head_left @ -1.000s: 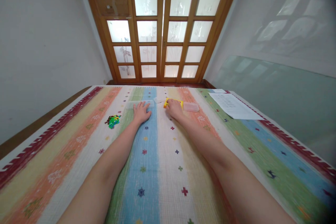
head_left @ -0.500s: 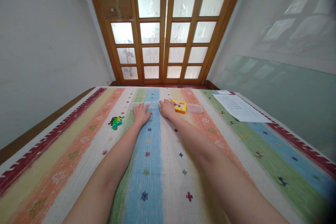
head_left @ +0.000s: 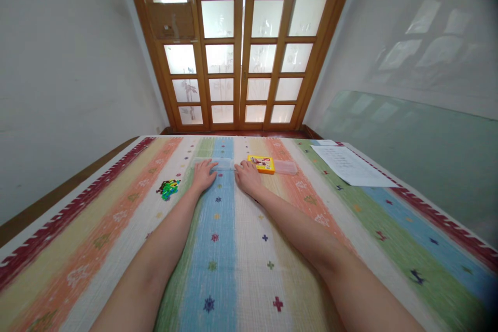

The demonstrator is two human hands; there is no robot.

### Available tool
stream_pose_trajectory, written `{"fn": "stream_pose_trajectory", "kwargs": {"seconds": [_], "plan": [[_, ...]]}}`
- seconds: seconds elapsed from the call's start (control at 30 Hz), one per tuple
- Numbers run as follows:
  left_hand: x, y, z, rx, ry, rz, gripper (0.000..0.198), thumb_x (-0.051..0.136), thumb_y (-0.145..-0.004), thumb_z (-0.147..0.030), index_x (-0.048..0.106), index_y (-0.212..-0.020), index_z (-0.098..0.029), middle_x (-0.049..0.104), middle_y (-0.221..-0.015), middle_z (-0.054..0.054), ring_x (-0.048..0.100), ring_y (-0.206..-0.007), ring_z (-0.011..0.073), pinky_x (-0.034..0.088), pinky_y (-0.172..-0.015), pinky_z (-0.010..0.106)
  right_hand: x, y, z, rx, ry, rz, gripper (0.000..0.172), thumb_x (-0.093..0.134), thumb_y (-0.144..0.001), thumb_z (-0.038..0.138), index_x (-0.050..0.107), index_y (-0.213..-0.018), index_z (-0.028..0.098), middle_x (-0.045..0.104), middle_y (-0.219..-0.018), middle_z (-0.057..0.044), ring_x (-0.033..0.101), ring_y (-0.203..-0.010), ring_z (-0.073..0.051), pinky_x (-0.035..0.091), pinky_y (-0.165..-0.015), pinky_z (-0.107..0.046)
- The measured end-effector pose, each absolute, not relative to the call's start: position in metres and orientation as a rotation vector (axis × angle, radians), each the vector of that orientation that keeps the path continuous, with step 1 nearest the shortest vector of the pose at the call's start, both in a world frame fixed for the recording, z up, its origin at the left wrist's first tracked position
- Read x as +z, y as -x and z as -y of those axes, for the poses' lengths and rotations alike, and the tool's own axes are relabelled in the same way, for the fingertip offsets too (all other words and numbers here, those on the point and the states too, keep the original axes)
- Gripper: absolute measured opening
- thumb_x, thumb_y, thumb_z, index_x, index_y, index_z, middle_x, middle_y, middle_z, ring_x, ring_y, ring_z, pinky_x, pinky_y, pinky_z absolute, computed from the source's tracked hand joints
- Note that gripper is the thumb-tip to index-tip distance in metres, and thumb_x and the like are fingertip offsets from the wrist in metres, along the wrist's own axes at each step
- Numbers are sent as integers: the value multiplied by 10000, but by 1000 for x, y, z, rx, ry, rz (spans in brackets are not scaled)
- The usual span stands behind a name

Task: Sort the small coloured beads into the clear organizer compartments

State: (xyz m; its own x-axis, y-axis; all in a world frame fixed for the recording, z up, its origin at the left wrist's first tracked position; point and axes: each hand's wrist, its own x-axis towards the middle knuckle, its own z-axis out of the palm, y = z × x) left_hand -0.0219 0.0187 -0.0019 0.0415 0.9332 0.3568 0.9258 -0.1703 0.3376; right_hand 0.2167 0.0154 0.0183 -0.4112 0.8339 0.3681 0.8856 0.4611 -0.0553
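A clear plastic container (head_left: pixel 223 164), perhaps a lid or shallow box, lies flat at the far middle of the striped cloth. My left hand (head_left: pixel 204 174) rests at its left part, fingers stretched out and apart. By the container's right end is my right hand (head_left: pixel 247 175), palm down with its fingers extended. Just beyond the right fingers sits a yellow box (head_left: pixel 262 164) with printed pictures and lettering. A translucent pinkish plastic case (head_left: pixel 285 167) adjoins the box on the right. To the left lies a heap of small shiny green, blue, yellow and dark pieces (head_left: pixel 168 190).
White printed sheets (head_left: pixel 352 167) lie at the far right of the cloth-covered table (head_left: pixel 254 270). A wooden door with glass panes (head_left: pixel 241 57) stands beyond the table. A glass panel (head_left: pixel 412 135) leans along the right wall.
The view has tilted up slightly. My right hand has drawn back a little from the yellow box, showing more of its top. My left hand stays at the clear container.
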Motion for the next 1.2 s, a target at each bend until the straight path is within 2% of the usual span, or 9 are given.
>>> {"fn": "stream_pose_trajectory", "kwargs": {"seconds": [0.17, 0.33, 0.43, 0.6, 0.8, 0.93, 1.1, 1.2], "plan": [[-1, 20, -18, 840, -2288, -1921, 372, 560, -943, -270, 726, -1276, -279, 560, -1559, 61, 458, -1476, 274, 248, -1294, 527, 13, -226, -14, -159, 1327, 2426, 426, 482, -1037, 335, 607, -1419, 197, 606, -1366, -170, 496, -1290, -332, 356, -1123, -462], [0, 19, -18, 944, -2204, -2052, 474, 563, -936, -269, 656, -1401, -260, 595, -1517, 81, 483, -1443, 283, 259, -1287, 495, 7, -233, -24, -115, 1370, 2331, 500, 508, -1036, 412, 553, -1492, 213, 514, -1542, -157, 447, -1408, -324, 284, -1210, -480], [-3, 23, -19, 995, -2045, -2260, 465, 537, -948, -277, 661, -1394, -231, 627, -1464, 105, 504, -1410, 302, 292, -1260, 489, 4, -235, -27, -107, 1398, 2356, 546, 495, -1046, 453, 508, -1540, 219, 455, -1610, -155, 380, -1490, -328, 210, -1255, -517], [-13, 31, -24, 919, -1996, -2330, 490, 566, -938, -325, 657, -1410, -233, 548, -1555, 119, 428, -1470, 332, 295, -1250, 513, 0, -241, -27, -74, 1412, 2410, 545, 476, -1057, 480, 497, -1554, 259, 425, -1650, -128, 325, -1543, -317, 145, -1280, -553], [-16, 32, -24, 850, -2069, -2289, 525, 552, -941, -325, 634, -1447, -213, 513, -1590, 117, 392, -1501, 336, 264, -1275, 518, -2, -242, -25, -43, 1384, 2422, 574, 471, -1057, 493, 474, -1578, 251, 402, -1668, -122, 305, -1561, -304, 72, -1298, -533], [-13, 30, -21, 880, -2076, -2310, 534, 550, -939, -327, 629, -1451, -200, 531, -1571, 132, 413, -1483, 347, 279, -1260, 544, 0, -246, -29, -39, 1396, 2369, 604, 474, -1056, 500, 448, -1594, 228, 403, -1661, -141, 325, -1543, -302, 118, -1289, -501], [-9, 18, -16, 914, -2180, -2279, 498, 553, -943, -322, 651, -1415, -200, 556, -1545, 128, 436, -1462, 335, 289, -1256, 535, 10, -273, -41, -54, 1579, 2174, 478, 441, -1063, 414, 566, -1479, 215, 542, -1525, -156, 450, -1411, -313, 244, -1220, -510], [-5, 8, -11, 880, -2275, -2216, 485, 566, -948, -340, 652, -1412, -229, 539, -1563, 106, 408, -1486, 329, 252, -1276, 538, 14, -293, -47, -43, 1745, 2061, 496, 398, -1072, 444, 578, -1475, 218, 563, -1476, -177, 482, -1357, -343, 328, -1147, -538]]}}
